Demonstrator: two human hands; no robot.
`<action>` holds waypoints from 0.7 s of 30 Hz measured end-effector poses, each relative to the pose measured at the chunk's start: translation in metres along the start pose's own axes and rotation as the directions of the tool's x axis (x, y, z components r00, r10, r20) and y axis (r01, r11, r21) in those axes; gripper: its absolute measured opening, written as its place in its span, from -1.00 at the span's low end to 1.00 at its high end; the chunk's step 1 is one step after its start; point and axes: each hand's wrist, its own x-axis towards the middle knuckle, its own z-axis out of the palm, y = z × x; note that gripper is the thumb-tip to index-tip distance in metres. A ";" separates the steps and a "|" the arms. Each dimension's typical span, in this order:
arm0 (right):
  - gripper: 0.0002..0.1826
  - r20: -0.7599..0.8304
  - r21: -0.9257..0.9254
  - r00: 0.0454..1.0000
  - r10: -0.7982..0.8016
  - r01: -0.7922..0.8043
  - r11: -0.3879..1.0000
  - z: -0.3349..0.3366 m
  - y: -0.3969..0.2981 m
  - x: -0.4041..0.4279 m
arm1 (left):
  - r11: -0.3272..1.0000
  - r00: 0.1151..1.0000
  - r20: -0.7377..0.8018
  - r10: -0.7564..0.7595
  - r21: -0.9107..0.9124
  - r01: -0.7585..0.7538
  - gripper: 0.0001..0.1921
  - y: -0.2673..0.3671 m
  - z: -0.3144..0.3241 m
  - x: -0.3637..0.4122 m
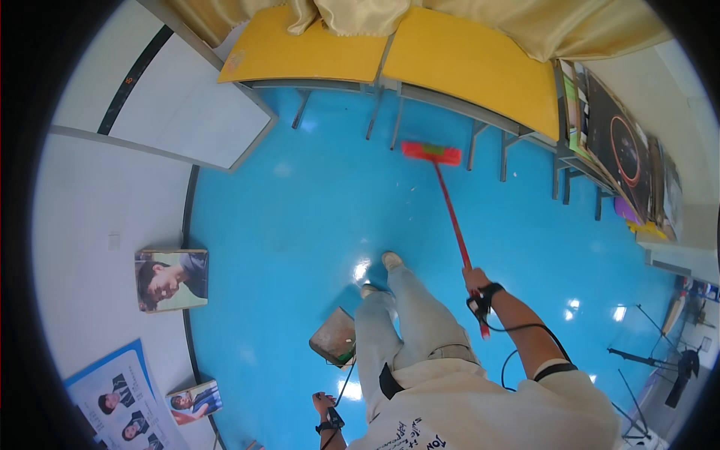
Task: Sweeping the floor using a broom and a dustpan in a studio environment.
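My right hand (477, 280) is closed around the red stick of a broom (451, 211). The broom's red and green head (432, 152) is on the blue floor, close to the desk legs. Low in the view, my left hand (324, 403) is curled at the upper end of a thin dark handle. That handle runs to a worn dustpan (333, 337) beside my left leg. Something green and a few small bits lie at the dustpan's near edge. Small white scraps (410, 203) are scattered on the floor between my shoes and the broom head.
Yellow-topped desks (472, 70) stand ahead under a gold curtain (360, 14). Picture boards (616, 140) lean at the right, above a tripod-like stand (683, 365). Along the left wall are photo panels (171, 280) and a poster (126, 402). A white cabinet (191, 101) juts out at upper left.
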 end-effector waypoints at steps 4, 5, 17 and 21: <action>-0.76 0.180 -0.026 0.970 -0.164 0.172 0.985 0.003 0.000 -0.108 | 0.994 0.996 -0.022 0.085 -0.071 -0.086 -0.91 -0.014 0.003 0.016; -0.74 0.200 0.043 0.968 -0.150 0.144 0.989 0.009 -0.001 -0.132 | 0.987 0.996 0.017 0.083 -0.143 -0.080 -0.91 -0.011 0.004 0.020; -0.44 0.356 0.450 0.873 0.333 -0.473 0.757 -0.075 -0.138 -0.229 | 0.952 0.948 0.100 0.301 -0.095 -0.292 -0.87 0.046 0.001 0.092; -0.38 0.180 0.355 0.951 0.252 -0.302 0.885 -0.095 -0.151 -0.167 | 0.916 0.913 0.080 0.401 -0.038 -0.399 -0.88 0.053 0.006 0.091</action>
